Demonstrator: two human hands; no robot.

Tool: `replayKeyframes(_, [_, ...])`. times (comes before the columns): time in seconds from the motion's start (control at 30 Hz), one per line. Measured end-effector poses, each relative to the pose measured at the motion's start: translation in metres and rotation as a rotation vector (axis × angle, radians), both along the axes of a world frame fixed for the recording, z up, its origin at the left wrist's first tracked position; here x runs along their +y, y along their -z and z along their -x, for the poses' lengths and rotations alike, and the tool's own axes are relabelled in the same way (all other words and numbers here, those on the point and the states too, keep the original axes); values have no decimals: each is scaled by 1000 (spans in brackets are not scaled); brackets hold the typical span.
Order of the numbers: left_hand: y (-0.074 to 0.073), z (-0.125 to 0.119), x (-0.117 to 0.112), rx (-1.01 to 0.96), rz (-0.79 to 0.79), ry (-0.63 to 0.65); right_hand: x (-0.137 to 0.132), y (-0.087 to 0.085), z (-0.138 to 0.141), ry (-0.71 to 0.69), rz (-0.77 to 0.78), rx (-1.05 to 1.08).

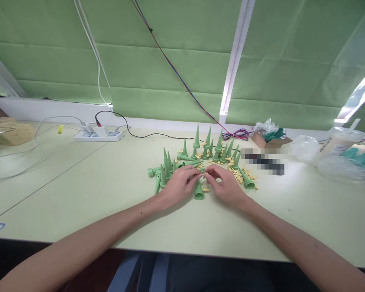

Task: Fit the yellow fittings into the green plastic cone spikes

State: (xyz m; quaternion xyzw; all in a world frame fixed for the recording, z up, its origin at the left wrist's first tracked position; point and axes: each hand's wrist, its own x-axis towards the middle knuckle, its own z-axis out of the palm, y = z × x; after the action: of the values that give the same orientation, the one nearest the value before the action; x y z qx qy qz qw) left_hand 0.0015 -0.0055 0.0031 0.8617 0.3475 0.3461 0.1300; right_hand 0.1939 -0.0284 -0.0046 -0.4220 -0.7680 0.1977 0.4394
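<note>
My left hand (184,180) and my right hand (223,182) meet over the middle of the table, thumbs and forefingers pinched close together. A tiny pale-yellow bit shows between the fingertips, mostly covered by them. Just below lies a hollow green plastic spike (198,192), its round open end toward me; its other end is hidden by the fingers. One small yellow plastic piece (205,189) rests beside it. Behind the hands several green cone-shaped spikes (197,138) stand upright, with others lying on their sides. Loose yellow pieces (237,174) are scattered to the right, around another lying green spike (248,182).
A white power strip (99,136) with plugs and cables sits at the back left. Toward the back right are a small cardboard box (269,142), a pixelated dark object (263,161), clear plastic bags (304,148) and a drink cup (340,144). Red and blue wires (239,134) lie coiled behind.
</note>
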Motion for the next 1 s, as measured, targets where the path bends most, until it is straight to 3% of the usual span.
replayKeyframes(0.57, [-4,1,-3,5,40,-40,2,4,-1,77,-79,1])
replayKeyframes(1.0, [-4,-1,-7,156,163,60,4,6,-1,117,-80,2])
